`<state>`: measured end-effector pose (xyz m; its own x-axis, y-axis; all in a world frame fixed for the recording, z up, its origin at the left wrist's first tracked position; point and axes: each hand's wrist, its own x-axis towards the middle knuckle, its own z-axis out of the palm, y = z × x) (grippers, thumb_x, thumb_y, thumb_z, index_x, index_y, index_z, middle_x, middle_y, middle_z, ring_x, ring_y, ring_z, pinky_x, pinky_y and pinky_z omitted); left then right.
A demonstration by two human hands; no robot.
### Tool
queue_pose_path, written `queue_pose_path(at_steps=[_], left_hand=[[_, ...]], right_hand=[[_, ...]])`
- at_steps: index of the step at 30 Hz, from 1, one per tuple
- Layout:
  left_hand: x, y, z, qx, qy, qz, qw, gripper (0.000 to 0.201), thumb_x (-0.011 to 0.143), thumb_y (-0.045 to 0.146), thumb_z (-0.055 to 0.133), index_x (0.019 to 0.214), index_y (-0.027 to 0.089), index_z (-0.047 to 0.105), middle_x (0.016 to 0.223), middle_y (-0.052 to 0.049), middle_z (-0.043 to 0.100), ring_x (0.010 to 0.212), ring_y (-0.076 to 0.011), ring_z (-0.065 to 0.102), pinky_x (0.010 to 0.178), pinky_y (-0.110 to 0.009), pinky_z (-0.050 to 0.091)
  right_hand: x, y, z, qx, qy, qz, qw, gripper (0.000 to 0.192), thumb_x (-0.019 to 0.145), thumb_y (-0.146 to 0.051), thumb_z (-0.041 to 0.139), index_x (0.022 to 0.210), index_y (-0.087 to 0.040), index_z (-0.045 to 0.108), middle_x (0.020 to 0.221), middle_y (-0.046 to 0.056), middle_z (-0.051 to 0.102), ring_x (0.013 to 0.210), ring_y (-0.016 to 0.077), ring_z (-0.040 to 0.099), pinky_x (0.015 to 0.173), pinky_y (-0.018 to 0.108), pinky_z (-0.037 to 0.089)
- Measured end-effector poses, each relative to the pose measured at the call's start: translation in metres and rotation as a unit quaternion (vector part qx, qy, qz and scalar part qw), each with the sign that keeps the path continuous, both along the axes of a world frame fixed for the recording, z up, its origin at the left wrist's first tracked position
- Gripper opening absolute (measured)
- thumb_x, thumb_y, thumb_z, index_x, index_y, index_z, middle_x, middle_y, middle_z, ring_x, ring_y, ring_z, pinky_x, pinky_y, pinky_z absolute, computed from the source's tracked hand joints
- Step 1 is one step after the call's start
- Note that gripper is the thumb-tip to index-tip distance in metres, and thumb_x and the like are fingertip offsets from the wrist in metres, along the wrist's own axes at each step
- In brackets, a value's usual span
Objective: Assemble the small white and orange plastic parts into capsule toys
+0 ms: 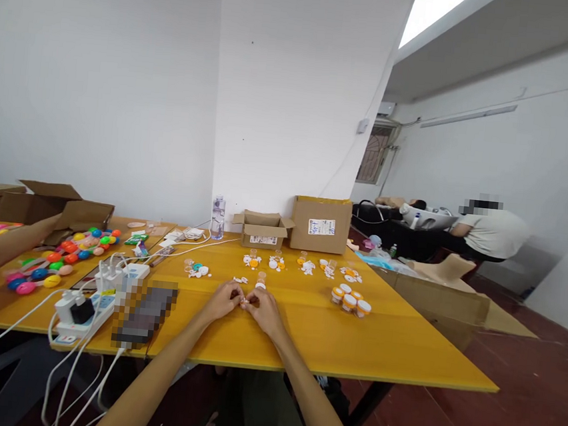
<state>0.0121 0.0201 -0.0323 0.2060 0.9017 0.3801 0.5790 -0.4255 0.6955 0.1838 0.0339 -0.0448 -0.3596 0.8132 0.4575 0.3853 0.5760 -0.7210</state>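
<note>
My left hand and my right hand meet over the yellow table, fingertips pinched together. Between them shows a small whitish piece, too tiny to name. Just beyond the right hand stands a small clear jar with white at its base. A few little white pieces lie past the left hand. Farther back are several heaps of small white and orange parts, each by a clear jar. To the right, several jars with orange-and-white lids stand grouped.
An open small carton, a larger carton and a water bottle stand at the back. On the left are a power strip with cables, a phone and coloured balls. Another person's arm reaches in; someone sits at right.
</note>
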Motion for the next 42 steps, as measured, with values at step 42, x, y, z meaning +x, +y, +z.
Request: queue_pose_path(at_steps=[42], left_hand=[[-0.0006, -0.0022, 0.0073, -0.03, 0.002, 0.002, 1.0, 0.018, 0.081, 0.022, 0.06, 0.095, 0.018, 0.071, 0.072, 0.0, 0.066, 0.069, -0.0156, 0.059, 0.068, -0.027, 0.048]], right_hand=[[0.0037, 0.0067, -0.0019, -0.027, 0.051, 0.046, 0.997, 0.015, 0.075, -0.011, 0.066, 0.08, -0.023, 0.073, 0.09, 0.003, 0.073, 0.084, 0.0203, 0.068, 0.082, 0.035, 0.055]])
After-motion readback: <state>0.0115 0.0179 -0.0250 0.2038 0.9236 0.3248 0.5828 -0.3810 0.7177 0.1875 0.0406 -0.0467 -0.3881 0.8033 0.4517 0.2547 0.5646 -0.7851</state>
